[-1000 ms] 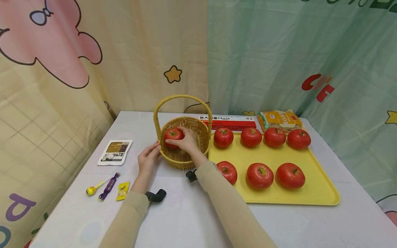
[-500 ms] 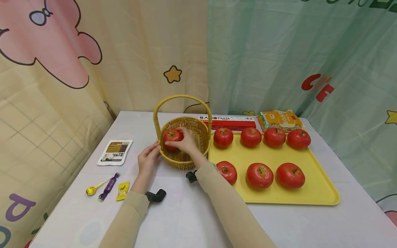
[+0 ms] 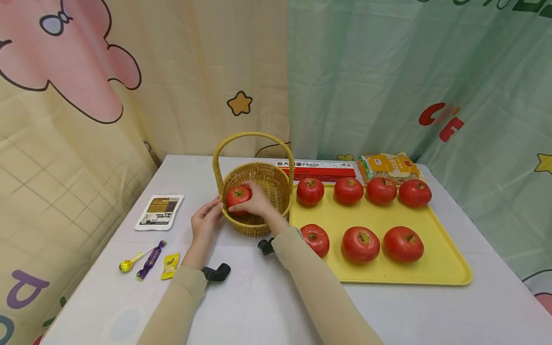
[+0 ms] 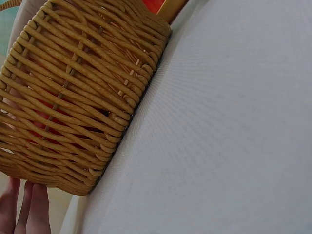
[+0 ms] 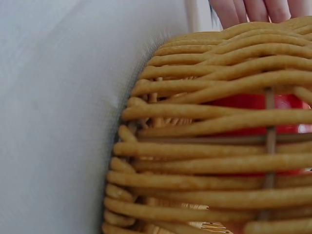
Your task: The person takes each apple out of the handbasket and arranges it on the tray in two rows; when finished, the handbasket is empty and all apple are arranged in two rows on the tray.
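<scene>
In the head view a wicker basket [image 3: 276, 191] with a tall arched handle stands on the white table. My right hand [image 3: 257, 202] reaches inside it and grips a red apple [image 3: 238, 195], low against the left wall. At the basket's left side my left hand [image 3: 206, 221] holds the rim, thumb and fingertips close together. The left wrist view shows fingers [image 4: 38, 209] against the outer weave [image 4: 73, 92], with red fruit partly visible through the gaps. Similar fingers [image 5: 258, 9] show beyond the basket in the right wrist view, where the right hand's own fingers are hidden.
Right of the basket, a yellow tray [image 3: 414, 275] bears several red apples [image 3: 361, 245]. Behind stand a red pasta box [image 3: 321, 172] and an orange bag [image 3: 390, 167]. On the left lie a white packet [image 3: 159, 212], a lollipop [image 3: 127, 265], a purple candy [image 3: 151, 261] and a yellow sachet [image 3: 170, 266].
My right hand has moved the apple slightly lower and to the left inside the basket. The left hand has stayed at the rim.
</scene>
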Motion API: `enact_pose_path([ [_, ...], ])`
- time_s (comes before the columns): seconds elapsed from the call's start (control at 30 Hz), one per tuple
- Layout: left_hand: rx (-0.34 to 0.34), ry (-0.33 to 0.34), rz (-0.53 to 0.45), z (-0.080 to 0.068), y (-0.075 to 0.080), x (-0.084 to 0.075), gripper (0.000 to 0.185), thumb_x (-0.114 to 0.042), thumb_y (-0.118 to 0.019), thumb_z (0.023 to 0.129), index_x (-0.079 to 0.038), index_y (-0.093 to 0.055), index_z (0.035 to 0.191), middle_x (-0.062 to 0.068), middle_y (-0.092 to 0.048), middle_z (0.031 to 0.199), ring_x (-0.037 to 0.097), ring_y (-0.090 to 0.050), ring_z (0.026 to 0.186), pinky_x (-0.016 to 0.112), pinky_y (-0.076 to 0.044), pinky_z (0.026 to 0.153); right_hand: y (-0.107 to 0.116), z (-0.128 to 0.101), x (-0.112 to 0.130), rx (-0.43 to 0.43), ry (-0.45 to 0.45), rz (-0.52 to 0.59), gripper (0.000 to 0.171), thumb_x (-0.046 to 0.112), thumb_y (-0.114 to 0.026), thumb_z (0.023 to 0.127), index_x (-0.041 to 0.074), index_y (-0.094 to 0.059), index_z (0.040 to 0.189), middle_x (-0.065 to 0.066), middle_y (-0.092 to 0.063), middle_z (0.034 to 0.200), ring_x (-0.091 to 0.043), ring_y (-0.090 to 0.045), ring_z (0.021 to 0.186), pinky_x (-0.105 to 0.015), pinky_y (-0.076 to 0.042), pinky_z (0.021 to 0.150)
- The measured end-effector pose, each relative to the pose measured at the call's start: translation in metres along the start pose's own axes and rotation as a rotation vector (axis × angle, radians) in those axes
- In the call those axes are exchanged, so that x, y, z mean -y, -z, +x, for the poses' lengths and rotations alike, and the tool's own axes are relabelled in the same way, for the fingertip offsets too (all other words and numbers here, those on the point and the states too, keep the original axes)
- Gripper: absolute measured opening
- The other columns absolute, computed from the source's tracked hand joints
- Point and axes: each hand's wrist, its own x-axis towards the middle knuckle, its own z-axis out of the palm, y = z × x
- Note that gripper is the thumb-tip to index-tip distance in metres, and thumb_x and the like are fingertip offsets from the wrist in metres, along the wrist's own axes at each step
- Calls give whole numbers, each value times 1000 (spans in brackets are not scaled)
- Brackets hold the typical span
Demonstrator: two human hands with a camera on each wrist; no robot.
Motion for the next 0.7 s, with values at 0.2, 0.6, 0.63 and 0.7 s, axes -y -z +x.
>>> enact_pose_path([
  [0.2, -9, 13, -2, 0, -1, -1, 36, -4, -66, 86, 14, -57, 116, 11, -61, 123, 15, -59, 106, 27, -53, 86, 0, -1, 0, 37, -22, 5, 83, 27, -87, 65, 15, -43, 134, -9, -46, 128, -25, -48, 114, -38, -45, 97],
  [0.6, -1, 12, -6, 0, -1, -1, 34, -3, -66, 86, 14, -58, 115, 14, -58, 127, 12, -59, 106, 27, -53, 87, 1, -3, -1, 50, -53, 82, 85, 19, -88, 63, 15, -42, 133, -9, -49, 127, -25, -49, 112, -39, -45, 97],
  [0.63, 1, 12, -2, -1, -1, -1, 34, -4, -66, 87, 13, -58, 115, 13, -58, 127, 12, -59, 106, 27, -53, 87, 1, -3, -1, 49, -53, 80, 85, 19, -88, 63, 15, -42, 133, -9, -49, 127, -25, -49, 112, -39, -45, 98],
  [0.7, 2, 13, 7, -1, -1, -1, 36, -5, -66, 87, 14, -57, 116, 13, -58, 127, 12, -59, 107, 27, -53, 88, 1, -4, 0, 47, -58, 80, 84, 20, -88, 63, 15, -42, 133, -9, -49, 127, -25, -49, 112, -39, -44, 98],
])
